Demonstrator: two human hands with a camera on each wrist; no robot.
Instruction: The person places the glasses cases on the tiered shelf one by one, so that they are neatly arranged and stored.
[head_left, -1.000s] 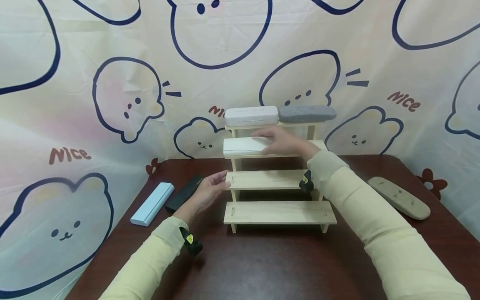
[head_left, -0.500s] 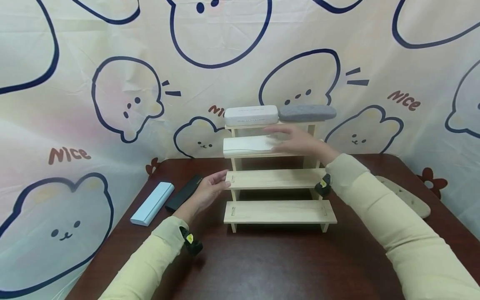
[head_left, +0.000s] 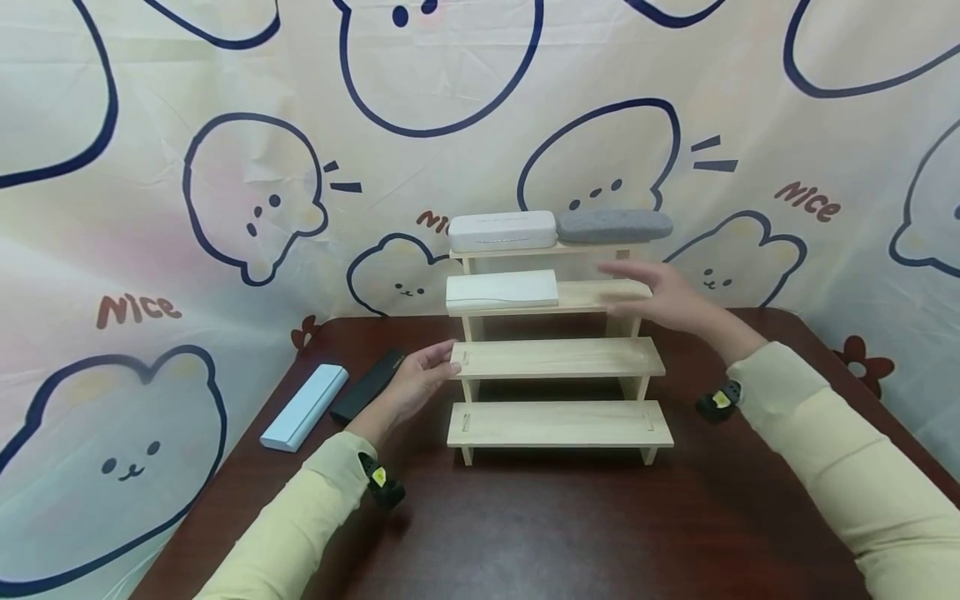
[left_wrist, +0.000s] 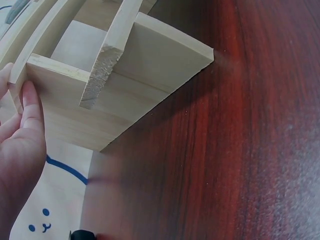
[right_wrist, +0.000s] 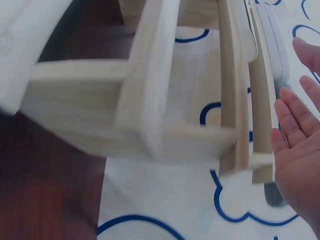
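A four-tier wooden display rack [head_left: 558,425] stands on the dark red-brown table. My left hand [head_left: 411,383] pinches the left end of its second-lowest board, thumb and fingers on either side of the wood in the left wrist view. My right hand [head_left: 671,300], empty with fingers extended, hovers at the right end of the second-highest board. On that board's left half lies a white glasses case [head_left: 502,290]. Above it, the top board bears a rounded white case [head_left: 504,231] and a grey fabric-looking case [head_left: 615,226], side by side.
Left of the rack, a light blue case [head_left: 306,408] and a black case [head_left: 367,390] lie on the table [head_left: 555,533]. The black one is partly behind the left hand. A cloth with cartoon bears [head_left: 420,83] hangs behind and at the sides.
My right hand has let go of the white glasses case and drawn off to the right, its sleeve now covering the beige case on the table. The left hand stays put.
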